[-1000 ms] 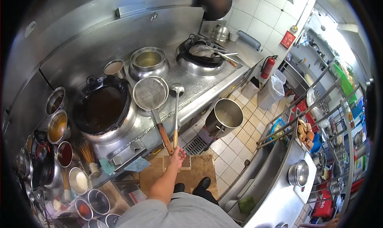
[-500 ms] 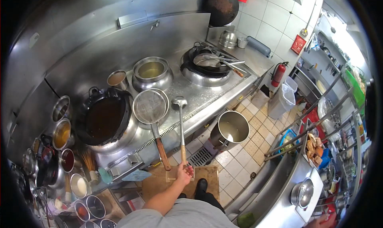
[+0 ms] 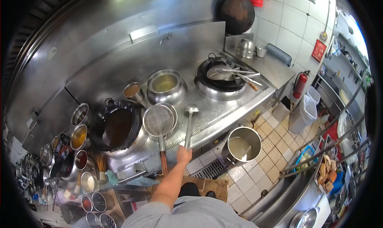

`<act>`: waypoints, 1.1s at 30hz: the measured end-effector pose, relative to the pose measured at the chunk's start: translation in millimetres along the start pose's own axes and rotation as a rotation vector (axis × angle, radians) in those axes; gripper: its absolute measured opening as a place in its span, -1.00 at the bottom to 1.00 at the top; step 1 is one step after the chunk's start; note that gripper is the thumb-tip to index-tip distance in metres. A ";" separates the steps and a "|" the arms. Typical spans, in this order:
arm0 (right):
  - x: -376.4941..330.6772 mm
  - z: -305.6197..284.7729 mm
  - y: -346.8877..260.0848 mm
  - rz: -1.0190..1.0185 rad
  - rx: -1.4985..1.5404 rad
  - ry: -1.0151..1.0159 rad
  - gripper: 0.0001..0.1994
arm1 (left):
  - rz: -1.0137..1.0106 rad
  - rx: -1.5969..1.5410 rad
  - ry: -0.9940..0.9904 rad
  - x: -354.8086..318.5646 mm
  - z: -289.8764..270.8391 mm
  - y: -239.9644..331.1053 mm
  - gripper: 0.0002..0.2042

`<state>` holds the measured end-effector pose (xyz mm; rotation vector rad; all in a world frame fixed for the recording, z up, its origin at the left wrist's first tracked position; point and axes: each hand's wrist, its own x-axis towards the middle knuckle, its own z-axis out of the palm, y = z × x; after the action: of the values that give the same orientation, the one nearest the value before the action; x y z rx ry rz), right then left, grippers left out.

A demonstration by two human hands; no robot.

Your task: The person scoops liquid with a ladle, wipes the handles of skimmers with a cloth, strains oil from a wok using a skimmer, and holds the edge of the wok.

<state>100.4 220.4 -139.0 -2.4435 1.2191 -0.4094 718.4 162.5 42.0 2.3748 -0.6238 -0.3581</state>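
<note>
From my remote post, I saw the left hand with its fingers closed around the lower handle of a long silver metal ladle. Ladle pointed away across the front edge of a stainless-steel counter, bowl end above or on the steel; I couldn't tell which. Just left lay a round wire-mesh strainer with a brown handle, between ladle and a black wok of dark liquid. Right hand outside my view; couldn't tell its fingers' state.
</note>
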 end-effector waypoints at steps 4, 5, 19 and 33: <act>71.1 -54.1 31.9 0.042 -0.100 -0.161 -0.79 | 0.066 -0.071 -0.031 -8.9 11.0 -20.2 -0.59; 78.8 -58.9 29.4 0.071 -0.126 -0.210 -0.79 | 0.073 -0.070 -0.033 -0.2 7.9 -11.9 -0.59; 213.5 -38.8 -7.1 1.137 1.222 -0.037 -0.74 | -0.177 -0.940 0.006 223.4 -67.3 76.7 -0.83; 451.2 115.5 -97.0 1.283 0.891 0.001 -0.53 | -0.345 -0.984 -0.054 259.6 -111.8 41.2 -0.81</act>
<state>478.7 -67.5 -157.0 -0.6826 1.7675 -0.3962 969.8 58.2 128.9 1.5011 -0.0025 -0.6893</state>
